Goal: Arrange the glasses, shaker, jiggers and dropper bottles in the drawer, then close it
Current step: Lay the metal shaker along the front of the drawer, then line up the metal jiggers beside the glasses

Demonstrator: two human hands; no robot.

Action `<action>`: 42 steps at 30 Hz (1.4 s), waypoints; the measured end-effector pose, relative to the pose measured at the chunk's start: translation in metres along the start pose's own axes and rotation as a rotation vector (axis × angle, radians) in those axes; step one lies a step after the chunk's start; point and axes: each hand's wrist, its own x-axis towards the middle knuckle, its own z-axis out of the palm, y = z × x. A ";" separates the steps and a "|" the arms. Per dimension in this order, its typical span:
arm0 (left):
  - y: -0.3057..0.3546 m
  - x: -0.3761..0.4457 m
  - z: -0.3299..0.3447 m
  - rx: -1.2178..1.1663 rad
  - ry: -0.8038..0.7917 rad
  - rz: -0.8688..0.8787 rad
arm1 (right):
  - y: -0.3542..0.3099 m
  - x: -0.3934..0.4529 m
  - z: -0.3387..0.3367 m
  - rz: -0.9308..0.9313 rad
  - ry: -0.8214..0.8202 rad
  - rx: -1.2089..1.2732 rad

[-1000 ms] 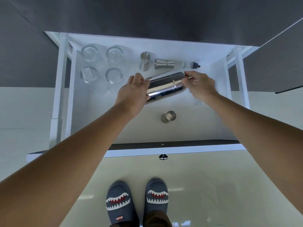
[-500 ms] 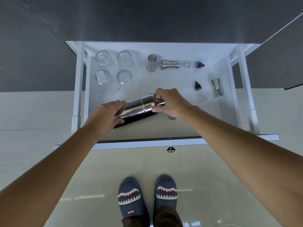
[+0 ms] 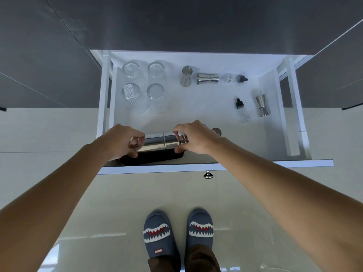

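Observation:
The white drawer (image 3: 216, 167) stands pulled out. A steel shaker (image 3: 159, 143) lies on its side at the drawer's front left, level with the front wall. My left hand (image 3: 122, 141) grips its base end and my right hand (image 3: 193, 137) grips its cap end. Several ribbed glasses (image 3: 145, 86) stand upside down at the back left. Two jiggers (image 3: 207, 78) sit at the back middle, a third jigger (image 3: 262, 105) at the right, and another jigger (image 3: 216, 131) peeks out behind my right hand. One dropper bottle (image 3: 235, 78) lies at the back, another dropper bottle (image 3: 242, 109) lies at the right.
A chrome knob (image 3: 208, 174) sticks out of the drawer front. Dark grey cabinet fronts (image 3: 176, 22) rise behind the drawer. My feet in shark slippers (image 3: 177, 234) stand on the glossy cream floor just in front of it.
Both hands have carried the shaker from the drawer's middle toward the front left and turned it level along the front wall. The view has tilted a little.

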 end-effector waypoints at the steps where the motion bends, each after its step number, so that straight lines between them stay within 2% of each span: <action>1: 0.001 0.000 0.000 0.003 -0.004 0.002 | 0.000 -0.001 0.000 0.005 -0.015 0.009; 7: 0.019 0.006 -0.013 0.179 -0.154 -0.023 | 0.003 -0.007 -0.003 0.012 -0.094 0.001; 9: 0.030 0.013 -0.016 0.253 -0.170 -0.063 | 0.011 -0.006 -0.011 0.023 -0.019 0.033; 11: 0.046 0.020 -0.021 0.272 -0.081 -0.063 | 0.027 -0.001 -0.022 0.071 0.202 0.126; 14: 0.079 0.039 -0.028 0.089 0.166 0.078 | 0.061 0.012 -0.041 0.172 0.481 0.141; 16: 0.100 0.055 -0.030 0.007 0.283 0.146 | 0.086 0.018 -0.052 0.231 0.521 0.094; 18: 0.119 0.071 -0.025 -0.020 0.304 0.181 | 0.109 0.025 -0.059 0.270 0.522 0.051; 20: 0.136 0.086 -0.012 -0.029 0.207 0.223 | 0.126 0.034 -0.064 0.290 0.514 0.049; 24: 0.162 0.102 0.023 0.038 -0.088 0.351 | 0.140 0.058 -0.071 0.252 0.450 -0.029; 28: 0.166 0.114 0.049 0.070 -0.163 0.422 | 0.145 0.085 -0.072 0.147 0.369 -0.139; 31: 0.157 0.121 0.055 0.043 -0.067 0.451 | 0.146 0.099 -0.072 0.098 0.364 -0.201; 34: 0.144 0.127 0.047 0.011 0.113 0.421 | 0.145 0.103 -0.066 0.105 0.366 -0.240; 38: 0.123 0.137 0.032 -0.069 0.389 0.348 | 0.142 0.103 -0.053 0.148 0.440 -0.112; 42: 0.115 0.148 0.025 -0.084 0.525 0.230 | 0.136 0.106 -0.047 0.164 0.501 -0.030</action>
